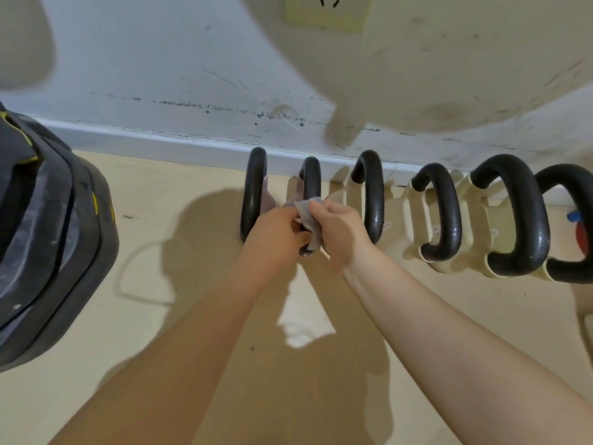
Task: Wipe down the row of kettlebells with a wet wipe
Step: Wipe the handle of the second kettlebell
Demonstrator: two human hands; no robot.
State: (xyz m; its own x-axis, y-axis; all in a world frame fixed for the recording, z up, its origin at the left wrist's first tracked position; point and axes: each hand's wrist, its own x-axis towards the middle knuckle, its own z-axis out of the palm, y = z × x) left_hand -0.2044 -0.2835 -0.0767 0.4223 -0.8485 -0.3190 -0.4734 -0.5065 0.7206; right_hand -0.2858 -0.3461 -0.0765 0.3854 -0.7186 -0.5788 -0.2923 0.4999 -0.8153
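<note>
Black stack (48, 226): fills the left edge of the frame, dark rounded layers with thin yellow marks, resting on the tan floor (179, 316).
Wall (160, 75): scuffed white, across the top of the frame, with a pale baseboard (160, 139) below it and a socket plate (327, 11) at the top centre.
Row of kettlebells (378, 200): runs along the baseboard from the centre to the right edge; six black handles show, the right-hand ones on cream bodies.
First handle (253, 191): leftmost, just left of the hands, nothing touching it.
Left hand (276, 232): centre of frame, fingers curled closed around the lower part of the second handle (311, 184) and pinching the edge of the wipe.
Wet wipe (308, 220): white and crumpled, pressed against the second handle between the two hands.
Right hand (340, 229): just right of the wipe, fingers bent closed on its sheet, thumb side towards the handle.
Third handle (372, 194): just beside the right hand, apart from it.
Far-right handles: glossy black, well apart from both hands.
</note>
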